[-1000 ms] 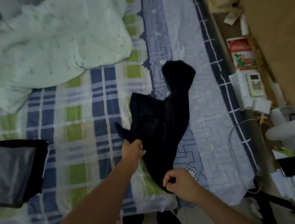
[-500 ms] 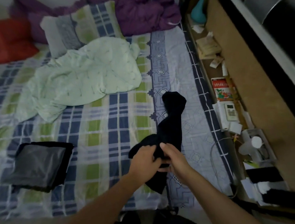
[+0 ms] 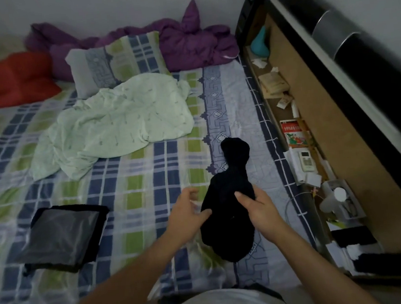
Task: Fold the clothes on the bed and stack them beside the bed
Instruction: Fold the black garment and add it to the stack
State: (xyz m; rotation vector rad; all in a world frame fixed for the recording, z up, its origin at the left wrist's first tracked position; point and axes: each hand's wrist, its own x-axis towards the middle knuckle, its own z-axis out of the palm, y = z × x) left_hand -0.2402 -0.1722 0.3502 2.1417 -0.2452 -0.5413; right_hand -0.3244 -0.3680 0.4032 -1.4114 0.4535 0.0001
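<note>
A dark navy garment lies bunched lengthwise on the right part of the checked bed sheet. My right hand grips its right side near the middle, thumb on top of the cloth. At the garment's left edge is my left hand, fingers spread and loosely curved, the thumb touching the cloth. A folded black and grey garment sits flat on the sheet at the lower left. A crumpled pale green cloth lies farther back in the middle of the bed.
A checked pillow, a purple quilt and a red cushion lie at the head of the bed. Right of the bed, a narrow wooden ledge holds papers, a red booklet, a remote and a white cable.
The garment has been gathered from a spread shape into a narrow bundle. My left hand let go of its grip and opened; the view has tilted up to show the head of the bed.
</note>
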